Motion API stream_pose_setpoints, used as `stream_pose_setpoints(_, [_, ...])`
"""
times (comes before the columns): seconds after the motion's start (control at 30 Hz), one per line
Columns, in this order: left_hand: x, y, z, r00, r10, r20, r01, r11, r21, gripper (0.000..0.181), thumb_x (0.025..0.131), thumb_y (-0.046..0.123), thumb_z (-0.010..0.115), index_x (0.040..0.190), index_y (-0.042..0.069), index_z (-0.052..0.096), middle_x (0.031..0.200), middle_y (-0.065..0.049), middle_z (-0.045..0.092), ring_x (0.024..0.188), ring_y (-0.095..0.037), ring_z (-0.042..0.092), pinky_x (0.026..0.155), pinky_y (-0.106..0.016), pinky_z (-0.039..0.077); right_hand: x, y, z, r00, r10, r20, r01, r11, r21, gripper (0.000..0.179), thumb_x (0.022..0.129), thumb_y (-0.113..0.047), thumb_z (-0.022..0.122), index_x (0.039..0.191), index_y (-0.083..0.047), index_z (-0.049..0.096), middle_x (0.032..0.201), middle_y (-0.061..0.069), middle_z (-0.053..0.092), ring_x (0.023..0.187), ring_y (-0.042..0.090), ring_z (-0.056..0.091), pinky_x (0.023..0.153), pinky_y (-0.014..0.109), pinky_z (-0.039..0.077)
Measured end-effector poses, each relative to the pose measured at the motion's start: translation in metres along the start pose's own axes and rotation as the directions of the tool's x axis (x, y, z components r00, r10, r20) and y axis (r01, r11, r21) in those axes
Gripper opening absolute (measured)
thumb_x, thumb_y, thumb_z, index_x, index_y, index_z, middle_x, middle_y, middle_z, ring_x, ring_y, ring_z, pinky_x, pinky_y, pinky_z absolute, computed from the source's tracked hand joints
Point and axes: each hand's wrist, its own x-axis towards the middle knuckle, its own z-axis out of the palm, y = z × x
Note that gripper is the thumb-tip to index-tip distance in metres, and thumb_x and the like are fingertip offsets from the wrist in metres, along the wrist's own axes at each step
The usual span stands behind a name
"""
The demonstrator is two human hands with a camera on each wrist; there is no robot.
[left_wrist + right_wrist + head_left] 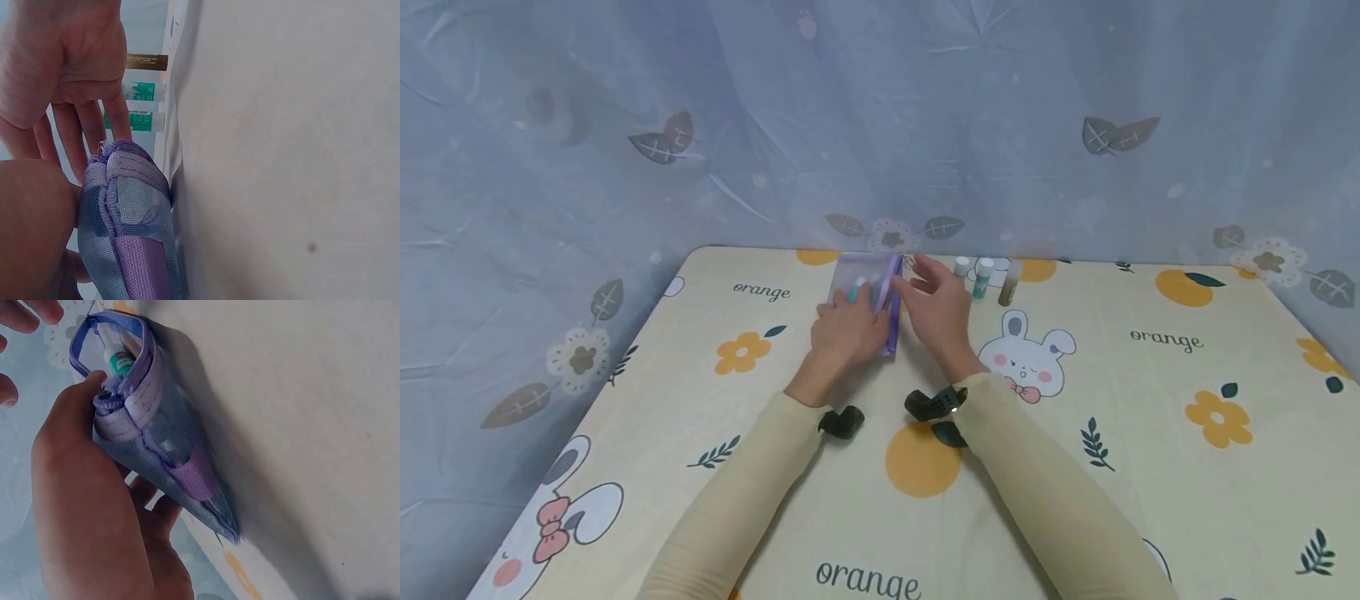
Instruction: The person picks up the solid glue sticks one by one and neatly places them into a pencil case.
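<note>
A translucent mesh pouch with purple zip edging stands at the far middle of the table. My left hand grips its side, the thumb at the rim of the opening and the other fingers across the mesh. Through that opening the right wrist view shows a green-and-white tube inside. Just right of the pouch is my right hand, its fingers loosely bent and apart, holding nothing that shows. Beyond the right hand stand two green tubes with white caps, one green tube in plain sight, and a brown tube.
A cream tablecloth printed with oranges, flowers and rabbits covers the table. Behind the far edge hangs a pale blue curtain, close to the pouch and tubes. Dark wrist devices sit at both cuffs.
</note>
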Motion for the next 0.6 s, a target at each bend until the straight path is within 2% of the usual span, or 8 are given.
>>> stream_pose_setpoints(0.27, [-0.001, 0.001, -0.001, 1.0, 0.01, 0.004, -0.01, 1.0, 0.007, 0.065, 0.109, 0.047, 0.041, 0.165, 0.015, 0.035, 0.153, -0.031, 0.045, 0.128, -0.053, 0.053, 0.099, -0.062, 0.052, 0.003, 0.001, -0.007, 0.999, -0.038, 0.005, 0.038, 0.999, 0.004, 0.06, 0.098, -0.032, 0.078, 0.151, -0.015, 0.058, 0.152, 0.009, 0.063, 0.132, 0.028, 0.067, 0.106, 0.041, 0.057])
stream_pose_setpoints(0.6, [-0.001, 0.001, -0.001, 1.0, 0.0, 0.012, 0.0, 1.0, 0.008, 0.065, 0.109, 0.046, 0.041, 0.166, 0.016, 0.032, 0.153, -0.031, 0.045, 0.128, -0.053, 0.053, 0.098, -0.062, 0.052, 0.007, -0.002, -0.016, 0.998, -0.059, 0.022, 0.058, 0.997, 0.047, 0.061, 0.097, -0.028, 0.079, 0.152, -0.014, 0.058, 0.15, 0.012, 0.064, 0.132, 0.032, 0.067, 0.106, 0.044, 0.057])
